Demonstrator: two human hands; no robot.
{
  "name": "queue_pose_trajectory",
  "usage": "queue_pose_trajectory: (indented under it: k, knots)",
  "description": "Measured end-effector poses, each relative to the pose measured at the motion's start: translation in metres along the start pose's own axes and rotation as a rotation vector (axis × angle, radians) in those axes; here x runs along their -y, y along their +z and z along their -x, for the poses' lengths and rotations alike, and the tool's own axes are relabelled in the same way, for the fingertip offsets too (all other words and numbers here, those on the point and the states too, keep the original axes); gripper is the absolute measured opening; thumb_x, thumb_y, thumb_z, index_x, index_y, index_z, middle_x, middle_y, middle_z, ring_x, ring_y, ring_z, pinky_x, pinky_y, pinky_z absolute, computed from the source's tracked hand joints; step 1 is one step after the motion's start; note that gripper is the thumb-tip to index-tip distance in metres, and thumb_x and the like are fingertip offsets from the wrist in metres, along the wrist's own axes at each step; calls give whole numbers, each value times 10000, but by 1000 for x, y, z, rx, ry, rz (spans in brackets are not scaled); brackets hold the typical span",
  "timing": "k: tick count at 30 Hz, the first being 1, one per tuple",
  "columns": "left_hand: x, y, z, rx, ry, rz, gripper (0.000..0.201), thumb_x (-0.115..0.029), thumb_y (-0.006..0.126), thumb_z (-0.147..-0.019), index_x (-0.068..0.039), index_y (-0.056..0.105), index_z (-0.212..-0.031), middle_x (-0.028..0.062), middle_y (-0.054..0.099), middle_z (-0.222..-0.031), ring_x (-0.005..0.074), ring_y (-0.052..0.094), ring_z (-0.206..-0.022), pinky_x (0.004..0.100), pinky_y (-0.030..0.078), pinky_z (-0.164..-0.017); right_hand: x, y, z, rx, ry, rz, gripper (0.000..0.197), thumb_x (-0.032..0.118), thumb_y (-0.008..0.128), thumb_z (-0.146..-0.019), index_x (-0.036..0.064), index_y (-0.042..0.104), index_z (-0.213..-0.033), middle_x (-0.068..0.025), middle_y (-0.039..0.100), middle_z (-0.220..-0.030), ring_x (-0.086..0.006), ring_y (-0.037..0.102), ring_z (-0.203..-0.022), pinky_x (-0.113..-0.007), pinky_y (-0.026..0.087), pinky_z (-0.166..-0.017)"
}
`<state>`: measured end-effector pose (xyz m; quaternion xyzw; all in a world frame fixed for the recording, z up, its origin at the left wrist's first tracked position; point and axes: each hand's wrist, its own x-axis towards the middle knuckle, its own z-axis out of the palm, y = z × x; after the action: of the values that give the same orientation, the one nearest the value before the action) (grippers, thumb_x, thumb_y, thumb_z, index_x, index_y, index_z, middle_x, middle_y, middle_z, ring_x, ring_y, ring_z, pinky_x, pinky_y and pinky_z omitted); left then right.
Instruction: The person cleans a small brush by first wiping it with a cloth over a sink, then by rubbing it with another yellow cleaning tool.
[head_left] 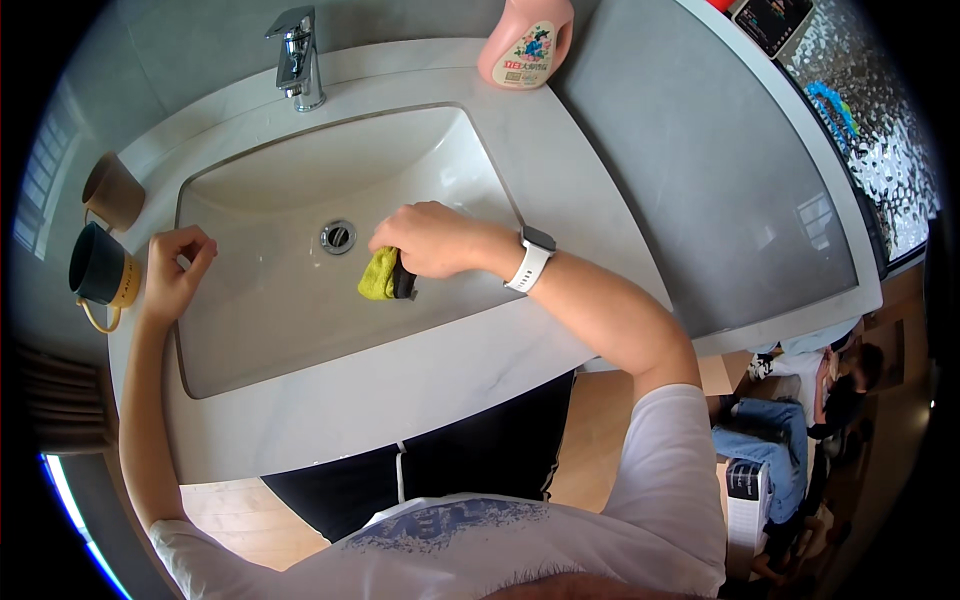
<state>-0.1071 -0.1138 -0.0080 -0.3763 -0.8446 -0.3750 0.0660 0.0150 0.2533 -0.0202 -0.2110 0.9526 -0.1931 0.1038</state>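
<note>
My right hand is closed on a small yellow-green and black cloth, bunched under the fingers. It is over the white basin, just right of the round metal drain. A watch with a white strap is on that wrist. At the basin's left rim my left hand curls loosely, thumb bent toward the fingers, with nothing seen in it. Nearest to it is a dark green cup with a yellow base; a brown cup stands behind.
A chrome faucet rises behind the basin. On the counter's far right corner stands a pink detergent bottle. A grey panel with a white edge borders the counter on the right. Other people, one in blue jeans, are beyond at the lower right.
</note>
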Motion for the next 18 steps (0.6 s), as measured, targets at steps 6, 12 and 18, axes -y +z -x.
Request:
queue_pose_trajectory:
  k: [6, 12, 18]
  knots:
    - [-4, 0, 0, -1, -12, -4, 180, -71, 665, -900, 48, 638, -768, 81, 615, -672, 127, 534, -617, 270, 448, -610, 7, -7, 1, 1, -34, 23, 344, -21, 528, -767, 36, 742, -1031, -136, 733, -999, -355, 694, -939, -453, 557, -826]
    - [-7, -1, -1, 21, -38, 8, 171, -58, 666, -895, 51, 634, -767, 79, 626, -675, 123, 545, -615, 263, 450, -609, 6, -7, 3, -47, -61, 62, 295, -14, 526, -745, 37, 725, -956, -123, 719, -931, -354, 687, -877, -463, 549, -754]
    - [-6, -1, 0, 19, -22, 5, 166, -58, 670, -894, 55, 635, -776, 82, 621, -676, 124, 546, -617, 267, 452, -608, 9, -9, 4, -84, -95, 94, 268, -9, 533, -728, 42, 714, -920, -109, 714, -904, -353, 686, -861, -465, 547, -731]
